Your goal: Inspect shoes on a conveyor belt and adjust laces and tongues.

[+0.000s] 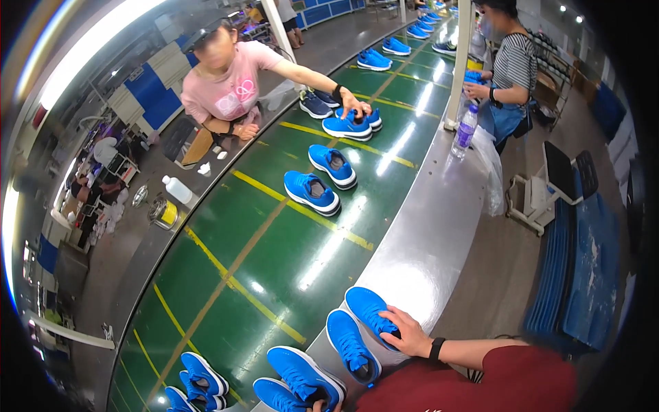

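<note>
Near the front metal ledge my right hand (pixel 406 333) grips a blue sneaker (pixel 366 306) at its collar, with fingers over the tongue and thumb at the opening. Beside it, to the left, a second blue sneaker (pixel 351 343) stands on the ledge, untouched. At the lower edge only some fingers of my left hand (pixel 320 406) show, closed around the heel of another blue sneaker (pixel 302 371) with a white sole. One more blue sneaker (pixel 276 394) lies against its left side, partly cut off by the frame.
A green conveyor belt (pixel 226 240) with yellow lines carries blue sneakers (pixel 312 192) in pairs. Across it a co-worker in pink (pixel 230 89) touches a blue shoe. Another person in stripes (pixel 516 65) works at the far right. A purple-labelled bottle (pixel 465 130) stands on the metal edge.
</note>
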The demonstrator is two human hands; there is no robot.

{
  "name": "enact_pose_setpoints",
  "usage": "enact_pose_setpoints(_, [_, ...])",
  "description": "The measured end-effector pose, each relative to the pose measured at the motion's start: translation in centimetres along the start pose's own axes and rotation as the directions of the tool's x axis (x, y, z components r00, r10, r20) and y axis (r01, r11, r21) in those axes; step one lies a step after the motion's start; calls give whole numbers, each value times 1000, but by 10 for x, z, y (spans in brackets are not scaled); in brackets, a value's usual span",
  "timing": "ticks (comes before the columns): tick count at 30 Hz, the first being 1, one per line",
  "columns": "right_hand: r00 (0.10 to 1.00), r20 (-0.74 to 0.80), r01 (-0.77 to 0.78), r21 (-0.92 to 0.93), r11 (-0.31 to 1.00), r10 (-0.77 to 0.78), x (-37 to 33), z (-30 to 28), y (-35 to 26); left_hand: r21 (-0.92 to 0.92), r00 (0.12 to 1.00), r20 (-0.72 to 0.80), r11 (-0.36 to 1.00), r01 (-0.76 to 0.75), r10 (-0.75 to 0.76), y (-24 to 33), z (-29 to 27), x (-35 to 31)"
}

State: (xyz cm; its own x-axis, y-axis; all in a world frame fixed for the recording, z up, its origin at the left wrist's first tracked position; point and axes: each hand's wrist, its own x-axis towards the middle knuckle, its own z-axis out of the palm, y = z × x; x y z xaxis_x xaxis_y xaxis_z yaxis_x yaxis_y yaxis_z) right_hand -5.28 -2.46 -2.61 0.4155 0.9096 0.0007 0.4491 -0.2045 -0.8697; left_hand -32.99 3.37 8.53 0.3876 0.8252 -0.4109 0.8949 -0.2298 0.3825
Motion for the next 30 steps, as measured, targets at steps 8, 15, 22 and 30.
enact_pose_setpoints(8, [902,-423,-227,-293,929,87,74,-40,82,-134,971,-239,991,-9,-23,17,7,-1])
enact_pose_setpoints(15, [929,-368,-287,-635,717,46,75,-36,115,-61,946,-323,996,-64,41,12,16,0])
enact_pose_setpoints(22, [928,-371,-274,-621,735,33,74,-34,112,-20,931,-360,997,-70,58,6,23,-3])
enact_pose_setpoints(30, [921,-389,-279,-635,721,15,73,-31,112,-75,937,-350,996,-47,18,-2,21,-7])
